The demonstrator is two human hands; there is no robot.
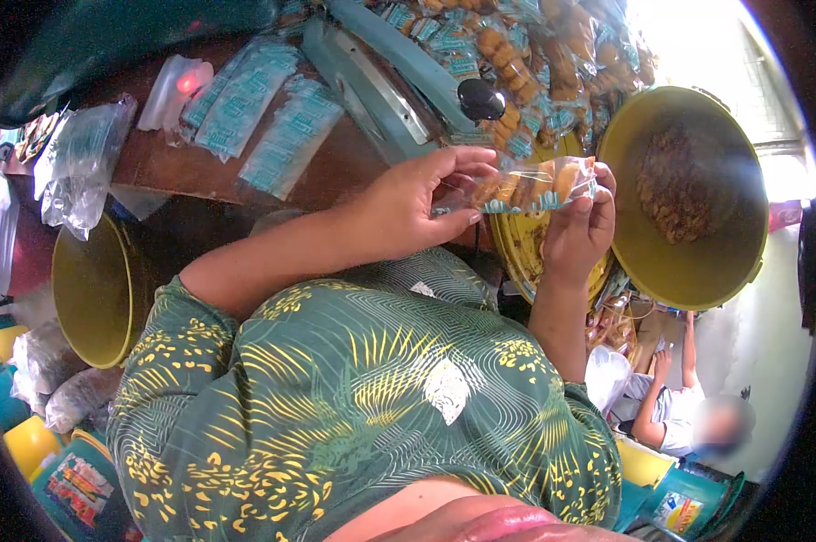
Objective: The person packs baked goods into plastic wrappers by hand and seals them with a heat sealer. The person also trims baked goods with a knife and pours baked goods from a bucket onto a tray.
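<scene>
A clear printed plastic packet of golden-brown biscuits is held level above the front of the table. My right hand pinches its right end between thumb and fingers. At the packet's left end, my left hand has curled fingers around the loose plastic, its thumb below and its index finger above. Just beyond my left hand is a blue heat sealer with a metal strip and a black round knob. Flat printed packets lie on the brown table to the left.
Many filled packets are heaped behind the sealer. A deep yellow tub with brown crumbly contents stands at the right, near a yellow lid. Clear bags hang at the left above another yellow tub. Another person sits at the lower right.
</scene>
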